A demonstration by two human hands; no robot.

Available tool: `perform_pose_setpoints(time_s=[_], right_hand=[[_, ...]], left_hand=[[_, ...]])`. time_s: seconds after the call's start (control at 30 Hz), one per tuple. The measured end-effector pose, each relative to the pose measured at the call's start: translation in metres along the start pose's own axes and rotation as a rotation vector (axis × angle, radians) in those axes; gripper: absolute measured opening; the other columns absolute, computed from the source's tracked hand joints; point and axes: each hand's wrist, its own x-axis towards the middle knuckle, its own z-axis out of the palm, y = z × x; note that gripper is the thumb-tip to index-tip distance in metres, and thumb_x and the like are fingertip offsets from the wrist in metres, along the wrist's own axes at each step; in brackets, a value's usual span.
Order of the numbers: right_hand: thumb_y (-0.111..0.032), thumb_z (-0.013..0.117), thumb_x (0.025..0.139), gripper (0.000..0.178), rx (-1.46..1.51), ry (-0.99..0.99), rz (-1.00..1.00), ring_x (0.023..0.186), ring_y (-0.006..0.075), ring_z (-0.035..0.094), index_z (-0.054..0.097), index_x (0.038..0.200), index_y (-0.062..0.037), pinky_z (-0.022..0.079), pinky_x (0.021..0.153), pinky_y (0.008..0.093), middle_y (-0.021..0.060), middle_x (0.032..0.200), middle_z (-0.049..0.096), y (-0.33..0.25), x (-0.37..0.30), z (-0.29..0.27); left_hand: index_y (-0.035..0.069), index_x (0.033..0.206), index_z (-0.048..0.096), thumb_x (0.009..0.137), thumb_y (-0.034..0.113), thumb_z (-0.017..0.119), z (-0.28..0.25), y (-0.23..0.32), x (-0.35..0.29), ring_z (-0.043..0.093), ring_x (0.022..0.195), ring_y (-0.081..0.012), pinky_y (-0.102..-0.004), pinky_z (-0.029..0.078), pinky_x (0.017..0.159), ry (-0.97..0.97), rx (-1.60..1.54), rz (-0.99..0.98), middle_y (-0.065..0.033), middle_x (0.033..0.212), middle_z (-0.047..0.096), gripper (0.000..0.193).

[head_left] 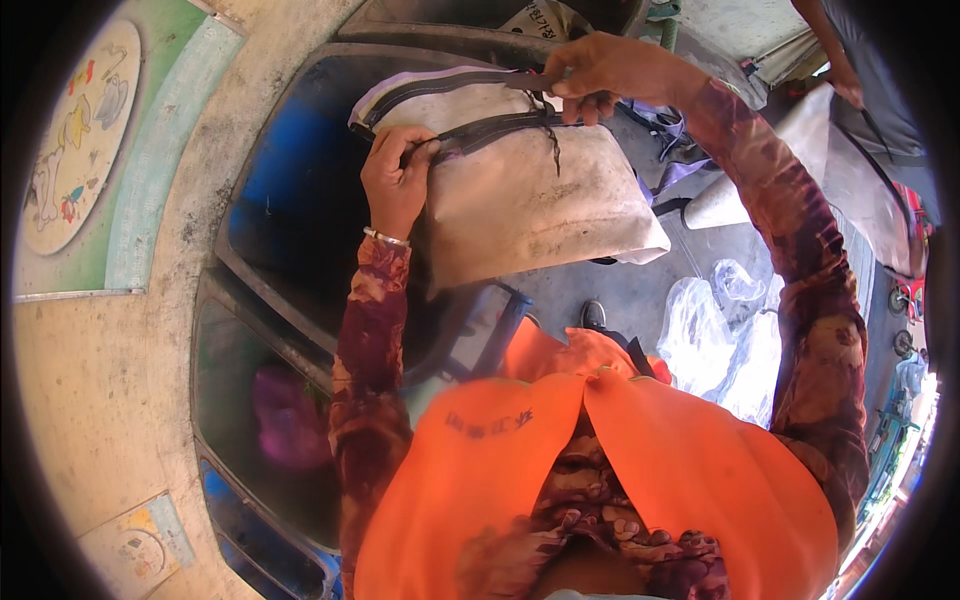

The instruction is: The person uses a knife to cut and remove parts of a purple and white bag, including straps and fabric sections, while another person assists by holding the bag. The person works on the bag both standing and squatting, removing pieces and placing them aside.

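A soiled white bag (540, 200) with dark-trimmed edges along its open top hangs in front of me. My left hand (397, 185) pinches the near dark edge at its left end, thumb and fingers closed. At the bag's upper right, my right hand (615, 75) is closed on the dark trim, where thin dark cords dangle. Between the two dark edges part of the whitish inner side shows; the bottom of the inside is hidden. The bag's left part hangs beside a large dark bin (240, 250) with blue inside.
More bins (210, 360) stand in a row along the pale wall (165, 230) on my left; one has something purple in it. Clear plastic sheeting (700, 330) lies on the floor at right. Another person's hand (845, 85) is by a whitish sheet-like piece (800, 160).
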Motion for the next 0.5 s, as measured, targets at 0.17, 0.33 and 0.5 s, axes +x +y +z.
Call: perform_pose_setpoints(time_s=[0.17, 0.33, 0.5], right_hand=[[-0.022, 0.062, 0.093, 0.022, 0.113, 0.067, -0.144, 0.060, 0.0076, 0.054, 0.063, 0.104, -0.0024, 0.043, 0.054, 0.0255, 0.0021, 0.077, 0.067, 0.054, 0.009, 0.019], [-0.023, 0.067, 0.089, 0.025, 0.031, 0.277, -0.154, 0.069, 0.0107, 0.058, 0.067, 0.102, -0.0017, 0.047, 0.063, 0.0272, 0.0034, 0.079, 0.067, 0.055, 0.019, 0.055], [-0.033, 0.075, 0.079, 0.042, -0.126, 0.391, -0.156, 0.086, 0.0258, 0.067, 0.069, 0.105, -0.0004, 0.051, 0.079, 0.0350, 0.0144, 0.091, 0.071, 0.057, 0.026, 0.073]], left_hand=[[0.003, 0.094, 0.067, 0.083, -0.002, 0.071, 0.007, -0.010, 0.003, 0.055, 0.070, -0.0068, -0.0215, 0.044, 0.065, -0.064, -0.175, -0.271, 0.0012, 0.083, 0.062, 0.012], [0.004, 0.097, 0.067, 0.088, 0.002, 0.067, 0.014, -0.010, -0.001, 0.048, 0.069, -0.0021, -0.0170, 0.036, 0.062, -0.010, -0.670, -0.575, 0.0066, 0.085, 0.060, 0.010], [0.002, 0.102, 0.066, 0.089, 0.002, 0.063, 0.011, -0.017, 0.000, 0.044, 0.062, -0.0023, -0.0177, 0.034, 0.055, -0.058, -0.654, -0.717, 0.0053, 0.084, 0.061, 0.013]])
